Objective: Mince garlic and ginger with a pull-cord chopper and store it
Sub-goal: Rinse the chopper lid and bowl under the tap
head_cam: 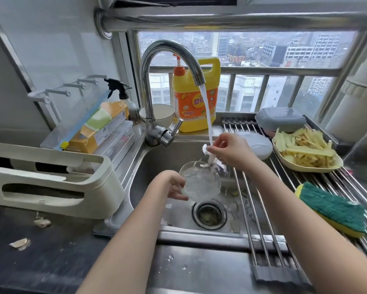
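- I have both hands over the sink [153, 166], under the tap [167, 60], with water running down onto what they hold.
- My left hand [174, 185] is closed on the rim of the clear chopper bowl [199, 183], which sits low in the sink just above the drain [209, 213].
- My right hand [231, 149] pinches a small white part [208, 150] right in the stream; I take it for the blade piece, though I cannot tell for certain.
- The white round lid [256, 145] lies on the rack [263, 209] just right of the tap's stream, beside a dish of ginger strips [305, 149].
- A green sponge [331, 206] rests on the rack, right of the drain.
- Garlic skins [20, 244] lie on the desk left of the sink.
- I judge this to be the rinsing step, either before loading or as clean-up.
- Next calls for shaking off water, seating the white part in the bowl, and shutting the tap lever [177, 126].
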`<move>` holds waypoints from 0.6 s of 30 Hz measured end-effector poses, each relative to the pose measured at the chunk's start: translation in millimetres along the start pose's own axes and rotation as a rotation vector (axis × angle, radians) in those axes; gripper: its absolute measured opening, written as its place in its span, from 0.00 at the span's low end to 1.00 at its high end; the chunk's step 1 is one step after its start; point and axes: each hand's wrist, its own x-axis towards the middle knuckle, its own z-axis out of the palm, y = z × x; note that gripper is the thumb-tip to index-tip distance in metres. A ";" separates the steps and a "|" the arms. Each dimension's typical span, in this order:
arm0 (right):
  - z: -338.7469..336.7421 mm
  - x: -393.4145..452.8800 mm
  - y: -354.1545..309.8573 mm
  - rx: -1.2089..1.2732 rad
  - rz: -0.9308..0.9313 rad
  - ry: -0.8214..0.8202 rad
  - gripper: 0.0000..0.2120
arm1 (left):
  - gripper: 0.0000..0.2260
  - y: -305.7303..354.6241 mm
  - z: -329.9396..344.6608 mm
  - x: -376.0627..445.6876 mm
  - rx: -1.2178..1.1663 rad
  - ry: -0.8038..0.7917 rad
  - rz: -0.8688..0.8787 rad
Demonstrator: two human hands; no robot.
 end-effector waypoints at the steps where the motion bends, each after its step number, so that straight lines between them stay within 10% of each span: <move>1: 0.6 -0.1 -0.8 -0.025 -0.013 -0.010 0.12 | 0.16 1.7 -0.4 -8.6 -0.044 -0.012 0.016; 18: 4.4 9.7 -13.1 0.103 -0.050 0.112 0.11 | 0.08 -1.8 6.7 -32.0 -0.775 -0.342 -0.109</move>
